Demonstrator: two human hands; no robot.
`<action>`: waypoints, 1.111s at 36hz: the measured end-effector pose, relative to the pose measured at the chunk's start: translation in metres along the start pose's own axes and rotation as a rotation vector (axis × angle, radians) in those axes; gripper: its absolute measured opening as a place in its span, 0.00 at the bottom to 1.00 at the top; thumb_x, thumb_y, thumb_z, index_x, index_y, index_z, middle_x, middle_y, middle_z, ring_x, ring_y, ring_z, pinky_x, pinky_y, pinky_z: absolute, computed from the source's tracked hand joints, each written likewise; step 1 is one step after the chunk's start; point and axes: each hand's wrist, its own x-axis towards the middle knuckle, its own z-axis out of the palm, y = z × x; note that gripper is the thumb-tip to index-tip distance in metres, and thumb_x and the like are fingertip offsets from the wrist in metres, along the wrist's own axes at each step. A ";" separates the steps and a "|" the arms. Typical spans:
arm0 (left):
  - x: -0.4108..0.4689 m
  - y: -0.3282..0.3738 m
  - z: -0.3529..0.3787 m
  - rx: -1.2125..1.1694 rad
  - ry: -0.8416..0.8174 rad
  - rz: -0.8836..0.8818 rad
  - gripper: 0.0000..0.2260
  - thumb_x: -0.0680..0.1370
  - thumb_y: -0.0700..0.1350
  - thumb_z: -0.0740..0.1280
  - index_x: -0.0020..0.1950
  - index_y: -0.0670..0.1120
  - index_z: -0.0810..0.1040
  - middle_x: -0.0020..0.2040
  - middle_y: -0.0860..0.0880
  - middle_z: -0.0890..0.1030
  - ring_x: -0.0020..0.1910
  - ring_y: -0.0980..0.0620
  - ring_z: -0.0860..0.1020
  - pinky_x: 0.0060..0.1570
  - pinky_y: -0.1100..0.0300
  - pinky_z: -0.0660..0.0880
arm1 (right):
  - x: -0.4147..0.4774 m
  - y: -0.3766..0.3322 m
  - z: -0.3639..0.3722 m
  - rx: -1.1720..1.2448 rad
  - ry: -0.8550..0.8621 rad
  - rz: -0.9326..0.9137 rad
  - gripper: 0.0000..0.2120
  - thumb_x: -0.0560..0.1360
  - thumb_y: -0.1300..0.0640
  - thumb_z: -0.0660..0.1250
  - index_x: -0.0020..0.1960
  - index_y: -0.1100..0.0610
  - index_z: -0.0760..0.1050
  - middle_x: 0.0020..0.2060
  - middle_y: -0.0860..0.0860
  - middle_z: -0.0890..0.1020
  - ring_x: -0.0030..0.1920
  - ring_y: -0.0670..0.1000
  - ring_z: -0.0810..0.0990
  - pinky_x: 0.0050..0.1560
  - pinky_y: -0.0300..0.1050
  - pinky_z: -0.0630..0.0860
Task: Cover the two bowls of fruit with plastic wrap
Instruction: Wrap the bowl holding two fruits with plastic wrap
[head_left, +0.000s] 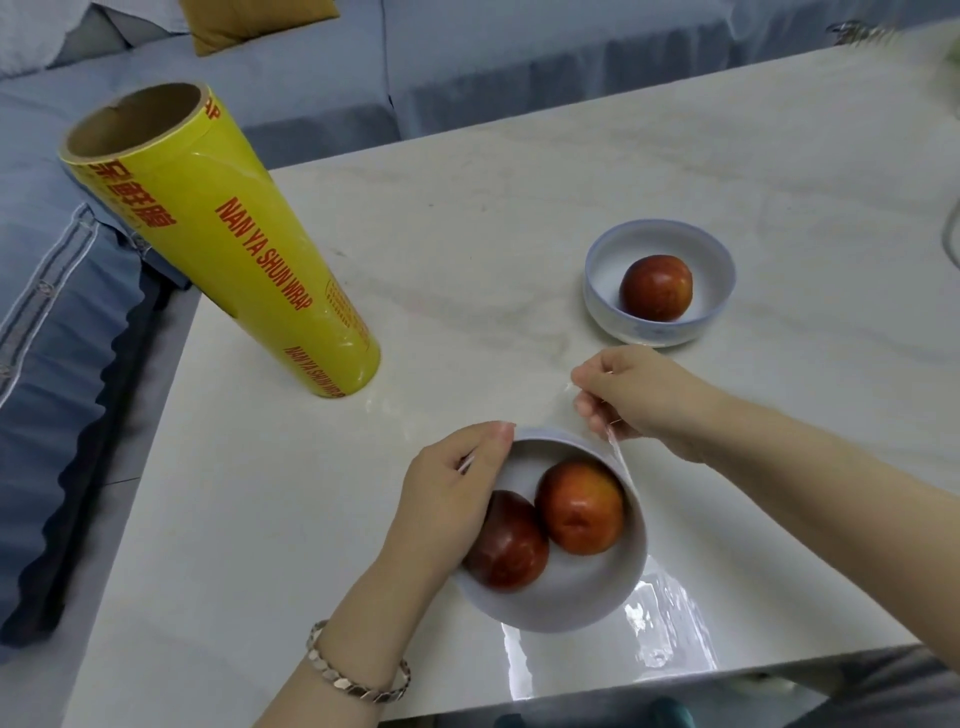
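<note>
Near bowl (558, 582), two apples, under my hands: left hand (447, 493) pins film (621, 462) at rim, right hand (639, 400) pinches film edge taut. Far bowl (660, 283) uncovered.

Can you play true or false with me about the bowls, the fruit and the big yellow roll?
1. The near bowl holds two red fruits. True.
2. The far bowl is empty. False: it holds one red fruit.
3. The yellow roll of wrap stands upright on the table. True.
4. The left hand holds the roll. False: it pinches plastic film at the near bowl's rim.
5. The right hand pinches plastic film. True.
</note>
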 end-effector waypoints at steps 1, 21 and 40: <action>0.000 0.000 0.000 0.007 0.002 0.001 0.10 0.78 0.49 0.62 0.46 0.53 0.83 0.46 0.61 0.84 0.50 0.67 0.78 0.49 0.74 0.71 | 0.002 0.002 0.001 0.010 -0.011 -0.002 0.11 0.80 0.59 0.56 0.38 0.57 0.68 0.27 0.50 0.74 0.20 0.43 0.69 0.29 0.36 0.69; 0.004 0.006 0.002 0.020 -0.147 0.106 0.12 0.69 0.63 0.59 0.44 0.65 0.81 0.51 0.64 0.82 0.55 0.66 0.76 0.54 0.74 0.68 | 0.002 -0.004 -0.036 0.025 -0.522 0.360 0.16 0.72 0.54 0.66 0.27 0.56 0.76 0.23 0.49 0.75 0.22 0.44 0.74 0.26 0.33 0.74; 0.009 0.005 0.003 -0.036 -0.162 0.095 0.13 0.68 0.61 0.61 0.44 0.61 0.82 0.51 0.60 0.83 0.55 0.61 0.79 0.60 0.61 0.72 | -0.007 0.043 0.002 0.751 -0.192 -0.206 0.20 0.47 0.49 0.82 0.35 0.56 0.84 0.39 0.51 0.86 0.45 0.50 0.84 0.47 0.40 0.80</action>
